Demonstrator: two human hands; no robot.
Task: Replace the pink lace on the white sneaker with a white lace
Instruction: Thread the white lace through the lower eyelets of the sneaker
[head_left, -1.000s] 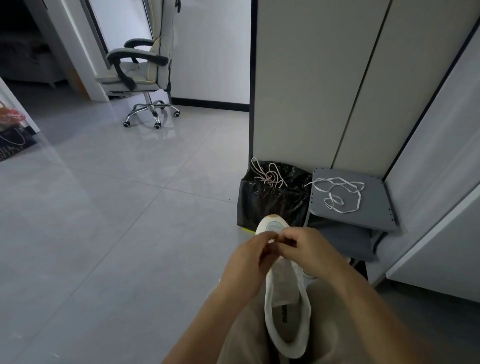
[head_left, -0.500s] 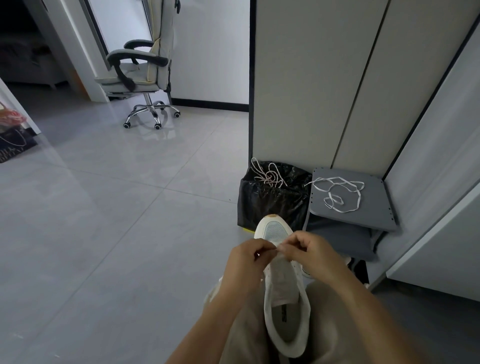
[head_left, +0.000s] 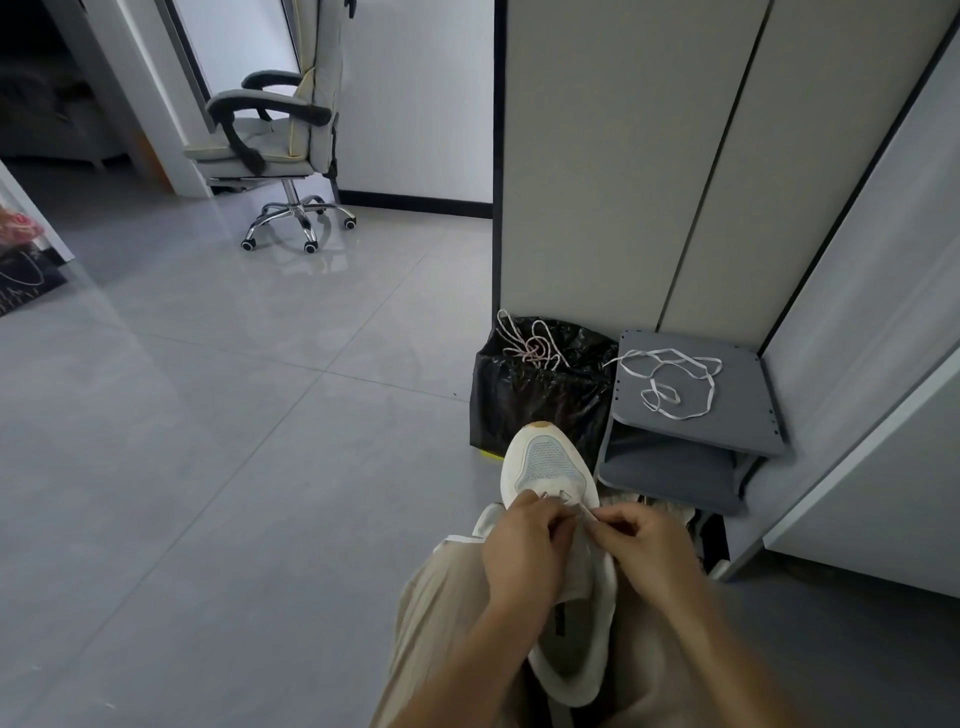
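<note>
Both left hand (head_left: 524, 558) and right hand (head_left: 652, 551) are pinching a strand (head_left: 563, 498) at the sneaker (head_left: 545, 460) beneath the fingers (head_left: 615, 526). Beyond them, white lace (head_left: 675, 384) is lying on a shelf (head_left: 743, 421), looking limp, light; best pinched at its tip.

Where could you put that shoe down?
The glossy grey tiled floor is bare between the black bin bag and the wheeled office chair. The grey shelf top has a bare front strip by the white lace. Crowded: the lap, where left hand and right hand pinch the white mesh sneaker.
</note>
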